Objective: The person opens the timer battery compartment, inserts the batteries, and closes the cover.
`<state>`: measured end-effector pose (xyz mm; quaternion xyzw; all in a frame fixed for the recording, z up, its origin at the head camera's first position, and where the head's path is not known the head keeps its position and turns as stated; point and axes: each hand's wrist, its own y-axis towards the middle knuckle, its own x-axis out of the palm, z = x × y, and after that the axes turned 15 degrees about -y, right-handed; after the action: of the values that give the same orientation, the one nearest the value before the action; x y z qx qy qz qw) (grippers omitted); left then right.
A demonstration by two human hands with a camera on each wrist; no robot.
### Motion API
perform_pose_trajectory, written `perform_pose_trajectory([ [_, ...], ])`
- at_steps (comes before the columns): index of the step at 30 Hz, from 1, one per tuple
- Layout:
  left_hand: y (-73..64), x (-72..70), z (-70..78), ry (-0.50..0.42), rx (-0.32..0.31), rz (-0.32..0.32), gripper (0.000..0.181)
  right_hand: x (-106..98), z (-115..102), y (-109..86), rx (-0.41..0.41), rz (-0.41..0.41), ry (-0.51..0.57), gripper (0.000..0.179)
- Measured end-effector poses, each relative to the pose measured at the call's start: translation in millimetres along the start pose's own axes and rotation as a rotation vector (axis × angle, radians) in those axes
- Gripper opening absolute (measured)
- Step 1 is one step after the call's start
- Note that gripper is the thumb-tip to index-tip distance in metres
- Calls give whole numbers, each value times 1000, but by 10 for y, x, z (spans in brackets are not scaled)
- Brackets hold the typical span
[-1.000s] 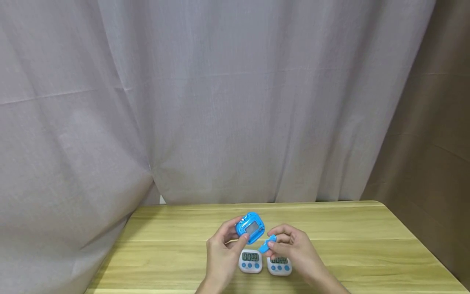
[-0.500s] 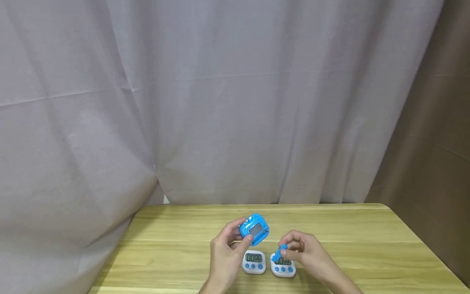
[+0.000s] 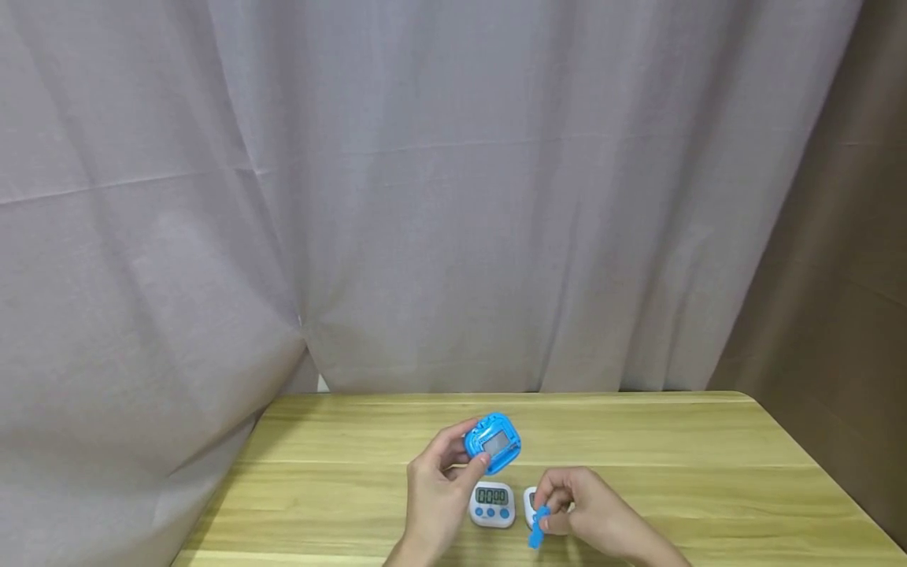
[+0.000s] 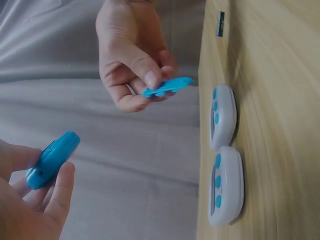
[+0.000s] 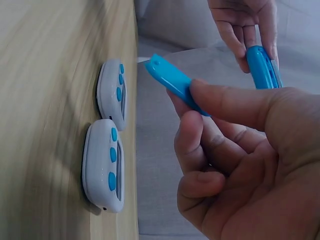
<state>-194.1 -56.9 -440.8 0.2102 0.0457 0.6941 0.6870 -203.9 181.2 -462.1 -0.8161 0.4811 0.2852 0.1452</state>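
Note:
My left hand [image 3: 435,492] holds a blue pedometer-like device [image 3: 494,445] with a small grey screen, thumb on its front edge, raised above the table. To its right, my right hand [image 3: 588,512] pinches a small flat blue plastic piece [image 3: 538,529] between thumb and fingers; it looks like a clip or cover. The right wrist view shows this piece [image 5: 172,77] smooth on one side, apart from the device [image 5: 261,67]. Below the hands lie two white digital timers with blue buttons; the left timer [image 3: 492,505] reads 00:00, and my right hand mostly hides the right timer [image 3: 529,504].
The wooden table [image 3: 340,472] extends to both sides of the hands. A grey curtain [image 3: 453,236] hangs behind its far edge. In the left wrist view, a small dark rectangular thing [image 4: 220,24] appears near the table's edge.
My right hand has moved away from the blue device and down toward the near side, bringing the blue piece over the right timer. The left hand keeps its hold on the device.

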Motion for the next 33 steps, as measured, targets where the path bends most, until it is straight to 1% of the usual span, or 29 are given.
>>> perform_pose_trajectory([
  [3,1,3,15,-20,-7,8,42,15,9,-8,-4,-40,-7,18],
  [8,4,2,47,-49,-27,4,42,60,14,-24,-2,-149,15,17],
  [13,2,-3,48,-51,-29,-4,42,102,48,-35,-39,-207,21,20],
  [17,5,-9,46,-52,-34,-11,42,114,55,-44,-63,-240,6,20],
  [20,3,-12,46,-51,-31,-15,42,120,53,-45,-62,-266,19,18],
  [27,1,-11,41,-56,-21,-15,42,156,34,-58,-5,-294,9,18],
  [33,2,0,44,-61,-37,-10,43,191,45,-53,44,-293,-22,19],
])
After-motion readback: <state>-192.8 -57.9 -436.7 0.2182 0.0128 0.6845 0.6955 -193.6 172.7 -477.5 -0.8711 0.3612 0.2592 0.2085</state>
